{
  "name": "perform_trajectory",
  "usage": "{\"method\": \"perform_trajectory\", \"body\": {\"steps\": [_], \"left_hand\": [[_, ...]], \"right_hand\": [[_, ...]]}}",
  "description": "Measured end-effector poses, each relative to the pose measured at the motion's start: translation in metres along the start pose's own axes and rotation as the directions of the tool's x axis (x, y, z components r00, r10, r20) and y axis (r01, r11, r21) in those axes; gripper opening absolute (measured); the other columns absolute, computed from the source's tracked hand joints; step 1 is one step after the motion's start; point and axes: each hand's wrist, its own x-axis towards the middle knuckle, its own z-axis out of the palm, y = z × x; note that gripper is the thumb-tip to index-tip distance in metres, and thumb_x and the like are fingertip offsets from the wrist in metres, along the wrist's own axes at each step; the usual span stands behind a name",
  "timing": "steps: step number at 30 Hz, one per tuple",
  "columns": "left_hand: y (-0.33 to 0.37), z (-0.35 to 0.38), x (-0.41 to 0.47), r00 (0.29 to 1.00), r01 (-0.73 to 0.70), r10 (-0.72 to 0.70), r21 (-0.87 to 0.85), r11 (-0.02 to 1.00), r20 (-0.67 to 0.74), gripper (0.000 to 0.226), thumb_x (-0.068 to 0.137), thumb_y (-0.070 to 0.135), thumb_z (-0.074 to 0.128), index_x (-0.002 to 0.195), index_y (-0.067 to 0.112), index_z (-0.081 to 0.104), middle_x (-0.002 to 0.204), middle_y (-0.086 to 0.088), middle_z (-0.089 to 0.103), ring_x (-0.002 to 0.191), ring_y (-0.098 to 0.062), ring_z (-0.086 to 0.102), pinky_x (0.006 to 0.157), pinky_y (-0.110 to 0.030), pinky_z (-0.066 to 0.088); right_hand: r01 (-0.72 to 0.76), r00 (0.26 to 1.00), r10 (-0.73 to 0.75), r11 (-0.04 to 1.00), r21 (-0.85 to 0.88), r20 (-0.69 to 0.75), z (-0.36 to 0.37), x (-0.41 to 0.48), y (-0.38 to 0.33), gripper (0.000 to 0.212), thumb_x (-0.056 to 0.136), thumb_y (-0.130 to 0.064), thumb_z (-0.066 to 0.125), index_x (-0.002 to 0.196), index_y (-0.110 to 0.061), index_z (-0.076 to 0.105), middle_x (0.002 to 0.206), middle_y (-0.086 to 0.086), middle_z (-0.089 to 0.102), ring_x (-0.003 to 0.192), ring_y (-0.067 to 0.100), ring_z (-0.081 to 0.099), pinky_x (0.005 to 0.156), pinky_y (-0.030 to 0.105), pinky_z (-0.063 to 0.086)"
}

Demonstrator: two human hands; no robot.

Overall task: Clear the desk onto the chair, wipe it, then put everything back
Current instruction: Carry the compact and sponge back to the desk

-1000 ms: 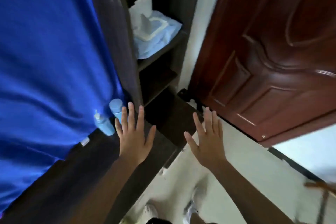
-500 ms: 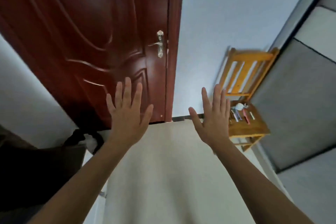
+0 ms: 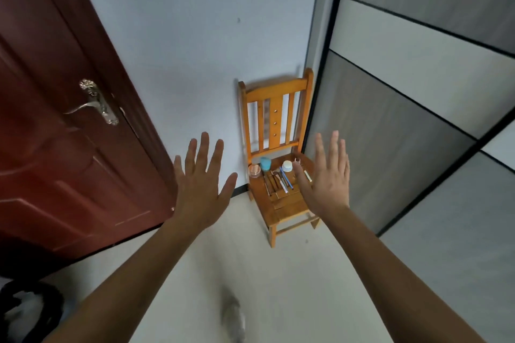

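Observation:
A small orange wooden chair stands in the corner against the white wall. On its seat lie a blue cup, a pink-lidded jar, a white jar and several pens and brushes. My left hand is held up, fingers spread, left of the chair and holding nothing. My right hand is also spread and holds nothing; it overlaps the seat's right side in the view. The desk is out of view.
A dark red door with a metal handle fills the left. Grey and white wardrobe panels close off the right. A black bag sits at the bottom left on the pale floor.
The view has swung right from the dark desk and shelves, past the door, to the chair in the corner. The chair is now closer and centred. Both hands stay spread with nothing in them.

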Motion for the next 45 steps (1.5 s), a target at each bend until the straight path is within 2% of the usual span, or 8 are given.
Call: {"method": "perform_trajectory", "body": {"steps": [8,13,23,28,32,37,41,45], "left_hand": [[-0.02,0.101,0.139,0.989,0.08,-0.077,-0.021,0.997,0.125,0.081,0.09,0.071,0.003,0.158,0.028,0.008,0.166,-0.001,-0.01,0.153,-0.023,-0.008,0.12,-0.059,0.004],[-0.03,0.144,0.23,0.982,0.087,-0.082,-0.024,0.996,0.167,0.08,0.09,0.071,0.01,0.158,0.029,0.01,0.166,0.0,-0.007,0.153,-0.025,-0.005,0.12,-0.06,0.004],[-0.014,0.226,0.304,0.92,0.271,-0.263,0.012,0.963,0.29,0.074,0.094,0.066,0.017,0.158,0.029,0.009,0.166,0.001,-0.008,0.153,-0.024,-0.007,0.121,-0.059,0.002],[-0.014,0.261,0.313,0.863,0.397,-0.374,0.002,0.918,0.339,0.074,0.095,0.064,0.019,0.158,0.027,0.008,0.165,0.002,-0.01,0.153,-0.022,-0.011,0.121,-0.058,0.004],[-0.03,0.309,0.322,0.841,0.44,-0.409,-0.006,0.898,0.353,0.075,0.091,0.062,0.019,0.158,0.027,0.013,0.166,0.002,-0.004,0.153,-0.022,-0.008,0.121,-0.058,0.006],[-0.056,0.409,0.317,0.802,0.497,-0.451,-0.018,0.868,0.392,0.071,0.096,0.062,0.026,0.158,0.027,0.014,0.166,0.003,-0.001,0.153,-0.022,-0.005,0.122,-0.056,0.004],[-0.073,0.498,0.296,0.763,0.543,-0.479,-0.029,0.839,0.433,0.07,0.099,0.055,0.042,0.157,0.031,0.014,0.166,0.004,0.004,0.153,-0.021,-0.003,0.122,-0.052,0.002],[-0.089,0.572,0.276,0.732,0.574,-0.472,-0.073,0.815,0.492,0.079,0.094,0.057,0.051,0.157,0.032,0.01,0.166,0.005,0.007,0.153,-0.021,0.0,0.122,-0.051,0.005]], "right_hand": [[-0.066,0.991,0.067,0.998,-0.008,0.119,0.079,0.139,0.039,0.08,0.097,-0.072,0.024,0.157,-0.034,-0.015,0.167,-0.002,-0.017,0.153,0.021,-0.016,0.125,0.049,0.007],[-0.042,0.989,0.041,0.999,0.006,0.14,0.116,0.229,0.046,0.081,0.097,-0.072,0.029,0.153,-0.041,-0.022,0.167,-0.004,-0.014,0.153,0.019,-0.015,0.12,0.042,0.003],[0.097,0.941,-0.112,0.993,0.062,0.319,0.201,0.327,0.074,0.074,0.099,-0.066,0.028,0.158,-0.024,0.013,0.168,0.007,0.008,0.155,0.029,0.006,0.121,0.048,0.015],[0.202,0.864,-0.209,0.977,0.064,0.458,0.246,0.365,0.087,0.062,0.1,-0.065,0.024,0.147,-0.026,0.033,0.155,0.003,0.042,0.145,0.026,0.038,0.113,0.05,0.041],[0.263,0.803,-0.27,0.961,0.09,0.532,0.293,0.387,0.101,0.048,0.104,-0.056,0.033,0.137,-0.025,0.048,0.135,-0.002,0.06,0.124,0.016,0.057,0.099,0.029,0.047],[0.361,0.817,-0.342,0.931,0.051,0.463,0.365,0.384,0.127,0.029,0.101,-0.052,0.048,0.118,-0.032,0.06,0.104,-0.018,0.07,0.093,0.003,0.068,0.07,-0.002,0.016],[0.254,0.721,-0.308,0.951,0.177,0.62,0.453,0.364,0.157,0.044,0.103,-0.049,0.044,0.141,-0.028,0.046,0.139,-0.01,0.058,0.125,0.009,0.056,0.104,0.019,0.037],[0.223,0.697,-0.316,0.949,0.224,0.643,0.526,0.341,0.189,0.069,0.094,-0.049,0.061,0.152,-0.024,0.033,0.15,-0.002,0.048,0.128,0.015,0.054,0.103,0.024,0.036]]}}
